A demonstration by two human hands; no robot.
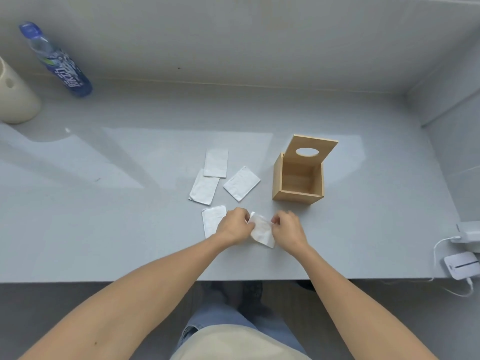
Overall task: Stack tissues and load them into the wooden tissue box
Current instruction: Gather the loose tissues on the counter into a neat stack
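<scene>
Both hands work one tissue (262,231) near the counter (130,229) front edge: left hand (233,226) pinches its left upper corner, right hand (285,227) its right edge, each grip narrow and closed on the sheet. Four more folded tissues lie flat: one (211,220) partly under the left hand, three (215,162) (204,187) (241,183) beyond. Wooden tissue box (296,194) stands just right, lid (314,149) hinged up, interior apparently empty. Judgement: sheets are light, limp, easily creased or torn; best held by opposite edges and squared before stacking.
</scene>
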